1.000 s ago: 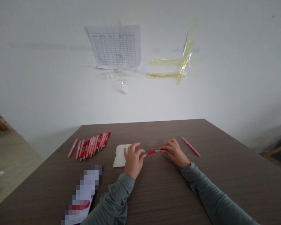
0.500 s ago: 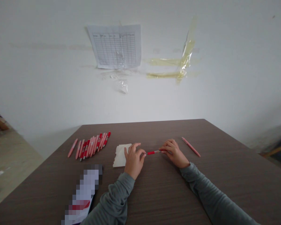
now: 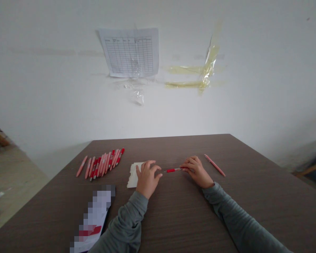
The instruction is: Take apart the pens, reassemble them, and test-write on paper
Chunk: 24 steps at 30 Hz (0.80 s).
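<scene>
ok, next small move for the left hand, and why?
Perhaps pinch the free tip of the slim red-and-silver pen with the bare left hand: the right hand holds the other end, and the left sits open just short of that tip.

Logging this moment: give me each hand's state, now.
Left hand: partly curled beside one end of the red pen; grip cannot be told.
Right hand: closed, holding the red pen.

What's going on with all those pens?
A person holds a red pen by one end in the right hand. The left hand is near its other end, partly covering some torn paper. More pink and red pens lie off to the left; one pink pen lies at right.
</scene>
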Tool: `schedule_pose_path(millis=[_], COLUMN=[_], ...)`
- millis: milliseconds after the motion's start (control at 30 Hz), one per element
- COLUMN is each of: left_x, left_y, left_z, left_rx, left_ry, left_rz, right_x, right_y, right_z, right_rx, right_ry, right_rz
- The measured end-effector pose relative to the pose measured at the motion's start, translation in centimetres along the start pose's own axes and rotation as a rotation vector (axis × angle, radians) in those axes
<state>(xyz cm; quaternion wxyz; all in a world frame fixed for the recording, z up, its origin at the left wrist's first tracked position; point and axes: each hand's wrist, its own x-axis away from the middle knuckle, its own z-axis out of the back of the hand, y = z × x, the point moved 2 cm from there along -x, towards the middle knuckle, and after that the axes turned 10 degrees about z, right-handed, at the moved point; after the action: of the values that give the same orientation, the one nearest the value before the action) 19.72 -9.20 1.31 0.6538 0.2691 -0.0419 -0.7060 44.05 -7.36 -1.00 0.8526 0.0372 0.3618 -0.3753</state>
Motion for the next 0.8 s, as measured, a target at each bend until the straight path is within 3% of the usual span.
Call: schedule_pose_path(millis=[233, 800], left_x=[-0.6, -0.8], left_y=[-1.1, -1.7], left_z=[0.7, 0.2], left_rx=[-0.119, -0.122], left_ry=[-0.130, -0.079], left_rz=[0.027, 0.072], right_x=[0.2, 0.1], right_y=[0.3, 0.2], right_z=[0.2, 0.2], right_rx=[0.020, -0.007], right_ry=[-0.006, -0.003], right_rz=[-0.017, -0.024])
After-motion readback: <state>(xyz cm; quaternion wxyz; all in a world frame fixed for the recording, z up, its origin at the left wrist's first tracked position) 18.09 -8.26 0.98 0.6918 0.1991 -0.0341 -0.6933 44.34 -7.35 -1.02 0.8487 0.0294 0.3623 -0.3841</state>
